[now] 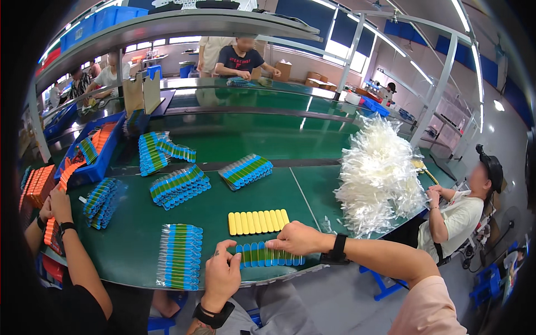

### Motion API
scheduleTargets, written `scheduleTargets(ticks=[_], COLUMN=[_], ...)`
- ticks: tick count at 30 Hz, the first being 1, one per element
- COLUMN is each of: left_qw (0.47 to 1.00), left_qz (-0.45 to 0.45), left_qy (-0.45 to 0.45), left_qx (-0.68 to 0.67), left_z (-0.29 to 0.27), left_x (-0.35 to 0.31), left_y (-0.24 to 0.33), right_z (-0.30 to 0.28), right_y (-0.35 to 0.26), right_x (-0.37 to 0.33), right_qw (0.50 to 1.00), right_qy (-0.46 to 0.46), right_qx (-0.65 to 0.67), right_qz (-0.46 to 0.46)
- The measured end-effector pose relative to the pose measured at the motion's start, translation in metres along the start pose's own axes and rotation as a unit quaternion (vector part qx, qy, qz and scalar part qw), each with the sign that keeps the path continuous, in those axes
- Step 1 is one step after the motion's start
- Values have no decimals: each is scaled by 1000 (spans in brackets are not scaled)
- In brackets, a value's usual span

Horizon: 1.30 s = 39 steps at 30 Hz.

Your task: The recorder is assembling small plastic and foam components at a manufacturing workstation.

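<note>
In front of me at the table's near edge lies a row of blue, round-ended flat pieces with a green band (254,254). My left hand (222,274) has thumb and index finger closed at the row's left end. From the right, my right hand (298,239) reaches over it, fingers curled, fingertips on its upper edge near the middle. Just beyond it is a row of yellow round-ended pieces (258,222) with a dark underside. Left of my left hand is a stack of blue-and-green rows in clear wrapping (180,257).
More blue-and-green bundles (245,171) lie across the green table (301,131). A tall heap of clear plastic sleeves (377,173) stands right. At left, a co-worker's hands (58,206) hold an orange strip beside a blue bin (109,159). Another person (460,209) sits at right.
</note>
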<state>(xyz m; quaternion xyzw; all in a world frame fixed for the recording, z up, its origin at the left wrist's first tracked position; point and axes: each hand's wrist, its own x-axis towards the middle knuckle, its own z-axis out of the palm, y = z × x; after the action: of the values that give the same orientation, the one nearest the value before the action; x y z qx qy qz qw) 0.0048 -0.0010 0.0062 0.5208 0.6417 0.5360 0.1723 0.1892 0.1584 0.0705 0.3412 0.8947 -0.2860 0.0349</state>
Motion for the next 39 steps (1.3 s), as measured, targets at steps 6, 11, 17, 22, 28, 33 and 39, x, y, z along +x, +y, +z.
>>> scheduleTargets(ticks=[6,11,17,22,28,33,39], left_qw=[999,999,981,972,946,892,861], left_qz=[-41,-22,117,122,218,331,400], left_qy=[-24,-31,-77,-87,-76,-63,-98], left_qx=[-15,0,138,179,227,302,298], left_z=[2,0,1,2,8,0,-14], left_x=[4,4,3,1,-3,-9,-20], left_y=[2,-4,4,2,-8,-5,14], right_z=[-4,-2,5,3,1,7,16], right_y=[-6,-3,0,7,25,32,26], right_x=[5,-4,-29,-41,-41,-50,-79], right_qw=[994,992,971,923,934,894,866], right_qy=[-62,85,43,108,136,189,181], right_qx=[-28,-74,-171,-254,-224,-273,-316], right_qz=[79,-60,-162,-268,-242,-302,-343])
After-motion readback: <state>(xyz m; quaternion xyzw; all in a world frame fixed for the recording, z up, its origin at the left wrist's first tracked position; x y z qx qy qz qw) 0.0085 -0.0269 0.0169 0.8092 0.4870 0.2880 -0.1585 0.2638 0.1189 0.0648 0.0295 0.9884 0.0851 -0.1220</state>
